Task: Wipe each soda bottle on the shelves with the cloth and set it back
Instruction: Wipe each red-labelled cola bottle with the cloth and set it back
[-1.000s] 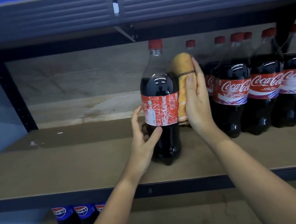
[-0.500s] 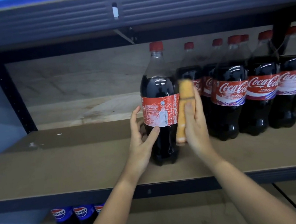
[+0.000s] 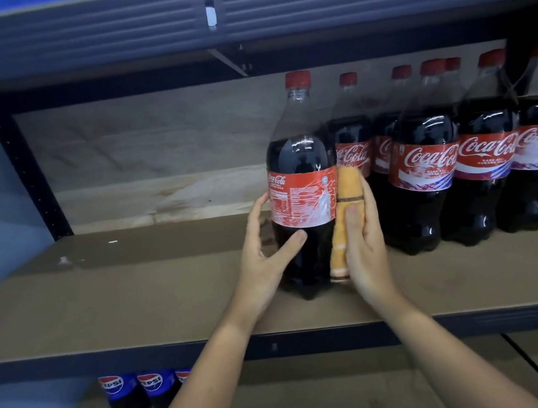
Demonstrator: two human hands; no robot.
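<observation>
Left hand (image 3: 264, 255) grips the dark, red-capped, red-labelled plastic cola bottle (image 3: 303, 185) (upright on shelf); right hand (image 3: 365, 242) flat, pressing folded orange cloth (image 3: 345, 221) against it.

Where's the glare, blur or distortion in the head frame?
Head view: white highlights on the shoulder of the held dark cola bottle with red cap, which reflects a silhouette; the dark metal shelf rail bows from the wide-angle lens; both hands and the folded orange cloth are sharp; the lower-left corner is smeared.
</observation>
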